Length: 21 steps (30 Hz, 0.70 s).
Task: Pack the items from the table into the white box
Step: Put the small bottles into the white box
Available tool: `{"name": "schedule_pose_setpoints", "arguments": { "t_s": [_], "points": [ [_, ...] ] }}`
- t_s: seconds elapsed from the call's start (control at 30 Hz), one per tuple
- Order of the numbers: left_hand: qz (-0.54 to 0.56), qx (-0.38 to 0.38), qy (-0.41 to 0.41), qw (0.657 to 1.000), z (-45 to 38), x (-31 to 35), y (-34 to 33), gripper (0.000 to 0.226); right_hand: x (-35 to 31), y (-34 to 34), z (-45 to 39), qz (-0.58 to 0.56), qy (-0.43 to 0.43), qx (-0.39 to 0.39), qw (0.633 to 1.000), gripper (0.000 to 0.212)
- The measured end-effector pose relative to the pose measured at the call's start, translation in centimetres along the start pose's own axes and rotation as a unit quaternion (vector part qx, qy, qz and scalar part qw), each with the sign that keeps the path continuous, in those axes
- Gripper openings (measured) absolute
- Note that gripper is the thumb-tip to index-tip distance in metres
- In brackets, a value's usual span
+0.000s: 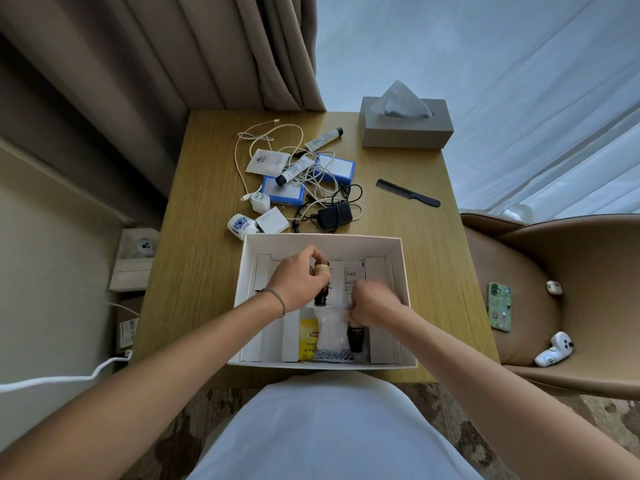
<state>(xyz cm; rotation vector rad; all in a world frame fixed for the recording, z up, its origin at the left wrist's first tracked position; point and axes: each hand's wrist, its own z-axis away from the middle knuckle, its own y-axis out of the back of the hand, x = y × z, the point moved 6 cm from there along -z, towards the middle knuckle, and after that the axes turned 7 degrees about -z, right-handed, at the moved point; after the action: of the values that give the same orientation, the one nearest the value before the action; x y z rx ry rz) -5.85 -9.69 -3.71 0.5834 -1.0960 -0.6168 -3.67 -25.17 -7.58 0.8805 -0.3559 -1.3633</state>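
**Inspector:** State of the hands?

**Assistant:** Left hand [300, 277] grips a dark brown bottle [322, 280] from above, inside the white box [398, 258]. Right hand [372, 303] is curled over a clear plastic pouch [330, 332] in the box, pinching its top edge.

**Inspector:** Box contents?

**Assistant:** A yellow tea packet [308, 339] lies just left of the pouch; a second dark bottle [355, 337] lies to its right, partly under the right hand.

**Inspector:** Remaining on the table [201, 258]?

**Assistant:** Beyond the box: a white charger block [272, 220], a black adapter [334, 216], tangled cables [263, 133], two blue boxes [282, 194], two tubes [323, 138], a black comb [408, 192], a tissue box [407, 131].
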Motion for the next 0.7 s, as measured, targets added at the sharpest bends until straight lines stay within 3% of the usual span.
{"name": "schedule_pose_setpoints", "arguments": {
  "t_s": [0.13, 0.23, 0.33, 0.47, 0.7],
  "points": [
    [-0.009, -0.026, 0.005, 1.0, 0.1, -0.2, -1.0, 0.016, -0.5, -0.5, 0.2, 0.015, 0.02, -0.027, 0.999, 0.006],
    [-0.014, -0.05, 0.013, 0.999, -0.1, 0.1, -2.2, 0.014, -0.4, 0.2, 0.6, 0.007, 0.013, -0.048, 0.999, 0.016],
    [-0.008, -0.074, 0.017, 0.997, -0.2, 0.6, -3.6, 0.017, 0.1, 3.0, 1.1, -0.027, 0.011, 0.024, 0.999, 0.032],
    [-0.014, -0.112, 0.013, 0.994, -0.4, 1.6, -6.0, 0.02, 0.1, 6.2, 2.3, -0.047, 0.043, 0.127, 0.99, 0.03],
    [-0.108, -0.155, -0.015, 0.982, -0.5, 2.5, -9.1, 0.018, 0.9, 7.2, 2.8, -0.079, 0.064, 0.157, 0.982, 0.034]
  ]
}}
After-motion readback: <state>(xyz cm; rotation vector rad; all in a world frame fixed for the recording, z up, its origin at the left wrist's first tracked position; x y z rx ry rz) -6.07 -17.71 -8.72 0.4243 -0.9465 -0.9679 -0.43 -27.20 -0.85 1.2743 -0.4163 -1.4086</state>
